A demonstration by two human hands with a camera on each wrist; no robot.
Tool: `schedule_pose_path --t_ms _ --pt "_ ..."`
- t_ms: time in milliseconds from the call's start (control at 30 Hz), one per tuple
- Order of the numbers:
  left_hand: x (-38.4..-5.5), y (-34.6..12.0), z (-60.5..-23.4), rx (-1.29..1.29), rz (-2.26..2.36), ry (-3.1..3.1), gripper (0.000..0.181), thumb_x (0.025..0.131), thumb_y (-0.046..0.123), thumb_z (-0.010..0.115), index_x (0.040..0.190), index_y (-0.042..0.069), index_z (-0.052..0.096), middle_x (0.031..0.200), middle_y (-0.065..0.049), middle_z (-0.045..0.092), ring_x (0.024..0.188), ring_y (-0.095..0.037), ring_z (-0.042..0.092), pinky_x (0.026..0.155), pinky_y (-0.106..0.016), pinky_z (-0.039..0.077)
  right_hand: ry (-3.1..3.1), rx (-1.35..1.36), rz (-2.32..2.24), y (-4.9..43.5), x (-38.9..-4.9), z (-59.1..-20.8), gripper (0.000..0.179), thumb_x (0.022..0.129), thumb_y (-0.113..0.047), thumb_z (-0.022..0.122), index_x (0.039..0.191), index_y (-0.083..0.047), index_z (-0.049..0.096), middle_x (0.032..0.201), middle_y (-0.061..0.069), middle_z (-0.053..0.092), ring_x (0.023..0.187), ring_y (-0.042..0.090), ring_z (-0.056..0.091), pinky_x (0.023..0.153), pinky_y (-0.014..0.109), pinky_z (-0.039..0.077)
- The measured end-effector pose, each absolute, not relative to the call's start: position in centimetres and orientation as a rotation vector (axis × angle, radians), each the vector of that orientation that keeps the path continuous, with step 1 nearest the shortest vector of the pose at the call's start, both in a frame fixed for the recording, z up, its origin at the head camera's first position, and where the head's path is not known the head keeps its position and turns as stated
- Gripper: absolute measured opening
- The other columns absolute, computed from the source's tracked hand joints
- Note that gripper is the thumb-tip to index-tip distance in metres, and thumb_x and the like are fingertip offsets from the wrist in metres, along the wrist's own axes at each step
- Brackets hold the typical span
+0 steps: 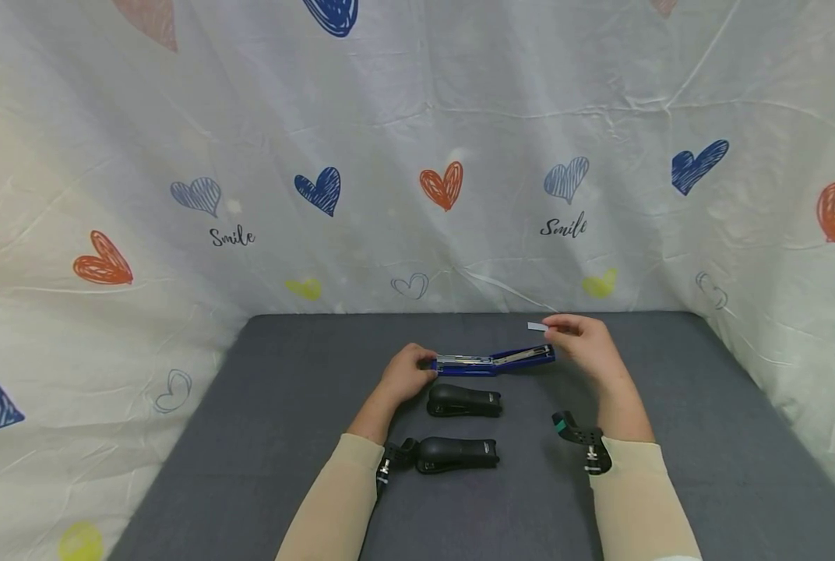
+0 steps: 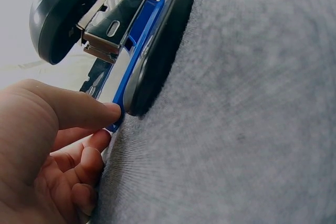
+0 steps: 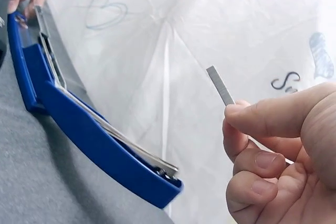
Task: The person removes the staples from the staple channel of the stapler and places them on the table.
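Observation:
A blue stapler (image 1: 463, 371) is unfolded wide, its top part swung out to the right and raised off the table at the far end. My left hand (image 1: 408, 372) pinches its left end between thumb and fingers, as the left wrist view also shows at the blue base (image 2: 137, 59). Up beyond the stapler's right end, my right hand (image 1: 586, 347) pinches a short grey strip of staples (image 3: 220, 85) between thumb and forefinger. The strip sticks out to the left, apart from the stapler; the right hand's other fingers are curled under.
Two black staplers lie nearer on the grey tabletop (image 1: 284, 436): one stapler (image 1: 463, 400) just in front of the blue one, another stapler (image 1: 457, 454) closer, beside the left wrist strap. A white curtain (image 1: 375, 257) with printed hearts hangs behind the table.

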State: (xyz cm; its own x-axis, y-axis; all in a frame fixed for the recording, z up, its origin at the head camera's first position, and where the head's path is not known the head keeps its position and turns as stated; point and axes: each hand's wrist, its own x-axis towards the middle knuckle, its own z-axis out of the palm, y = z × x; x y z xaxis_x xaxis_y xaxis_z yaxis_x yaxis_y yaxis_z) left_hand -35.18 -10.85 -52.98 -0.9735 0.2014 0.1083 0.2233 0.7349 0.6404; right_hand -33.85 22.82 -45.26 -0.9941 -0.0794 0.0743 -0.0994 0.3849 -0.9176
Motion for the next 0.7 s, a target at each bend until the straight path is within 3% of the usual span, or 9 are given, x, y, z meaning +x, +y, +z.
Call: schedule_pose_path --t_ms 133,467,700 --pt "-35.0 -10.8 -52.8 -0.354 -1.084 -2.89 0.031 0.092 0.011 0.075 0.122 0.005 0.074 0.117 -0.009 0.064 0.109 -0.028 0.062 0.097 -0.047 0.048 -2.622 0.135 1.697 23.5 -33.8 -45.3 0.032 0.103 -0.014 0.064 0.13 0.002 0.065 0.106 0.009 0.062 0.078 0.021 0.051 0.068 0.035 0.045" --pt "-35.1 -10.8 -53.0 -0.351 -1.097 -2.886 0.03 0.091 0.01 0.075 0.121 0.004 0.075 0.117 -0.009 0.064 0.11 -0.028 0.062 0.098 -0.047 0.047 -2.653 0.081 1.65 24.9 -33.7 -45.6 0.031 0.103 -0.013 0.064 0.13 0.002 0.065 0.102 0.006 0.061 0.07 0.016 0.046 0.063 0.034 0.041" --pt "-35.2 -10.9 -52.9 -0.361 -1.081 -2.887 0.031 0.091 0.01 0.076 0.121 0.005 0.075 0.117 -0.009 0.065 0.11 -0.028 0.062 0.098 -0.047 0.047 -2.709 0.046 1.563 26.0 -33.7 -45.9 0.034 0.103 -0.016 0.063 0.132 0.002 0.064 0.112 0.011 0.064 0.092 0.027 0.053 0.073 0.035 0.043"
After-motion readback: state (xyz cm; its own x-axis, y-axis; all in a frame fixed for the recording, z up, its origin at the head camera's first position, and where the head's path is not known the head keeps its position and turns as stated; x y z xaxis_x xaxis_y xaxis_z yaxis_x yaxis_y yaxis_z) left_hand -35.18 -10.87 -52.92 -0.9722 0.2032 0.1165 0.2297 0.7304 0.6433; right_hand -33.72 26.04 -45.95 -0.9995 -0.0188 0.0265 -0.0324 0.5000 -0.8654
